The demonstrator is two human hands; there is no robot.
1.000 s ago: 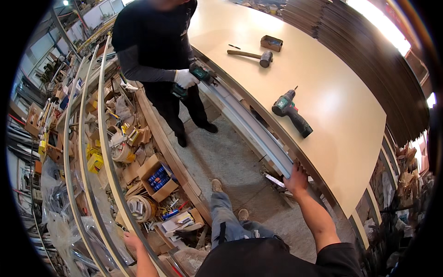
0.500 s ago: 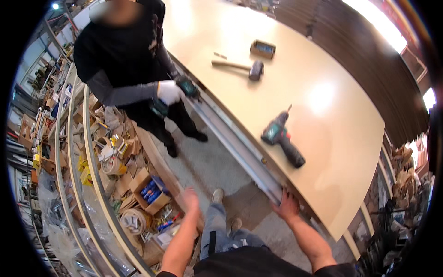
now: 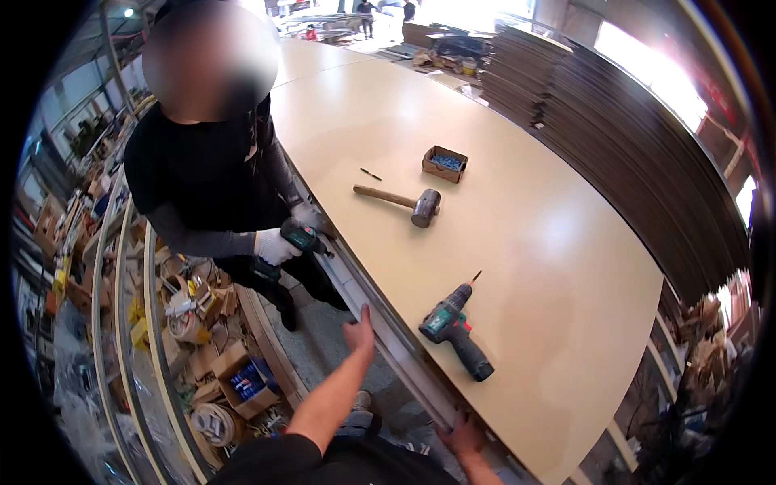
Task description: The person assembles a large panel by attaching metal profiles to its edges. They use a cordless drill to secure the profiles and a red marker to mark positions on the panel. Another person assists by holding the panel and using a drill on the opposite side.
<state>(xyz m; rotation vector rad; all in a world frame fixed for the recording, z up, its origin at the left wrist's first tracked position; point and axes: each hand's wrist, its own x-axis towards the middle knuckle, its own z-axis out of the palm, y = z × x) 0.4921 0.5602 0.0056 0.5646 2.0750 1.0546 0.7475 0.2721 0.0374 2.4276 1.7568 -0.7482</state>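
A long grey metal profile [image 3: 396, 347] runs along the side of a large pale panel [image 3: 550, 307]. My left hand [image 3: 360, 331] has moved onto the profile's outer edge, a digit lying along it and the other fingers curled, partly hidden. Farther down, my right hand [image 3: 462, 436] grips the same profile near its close end. Across from me, a co-worker's gloved hand [image 3: 277, 246] holds a dark green cordless drill [image 3: 299, 234] against the profile; their other gloved hand [image 3: 307, 215] rests by the panel edge. On the panel lies a second cordless drill [image 3: 453, 327] with a bit fitted.
A mallet [image 3: 424, 208], a small box of blue fasteners [image 3: 444, 163] and a loose drill bit [image 3: 370, 174] lie on the panel. Stacked dark sheets [image 3: 614, 145] stand behind it. To the left, rails [image 3: 162, 356] border cluttered cartons [image 3: 246, 380] and buckets [image 3: 214, 424].
My left hand has swung forward and right, from the air onto the profile. My right hand stays at the profile. The view has tilted up, showing more of the workshop behind.
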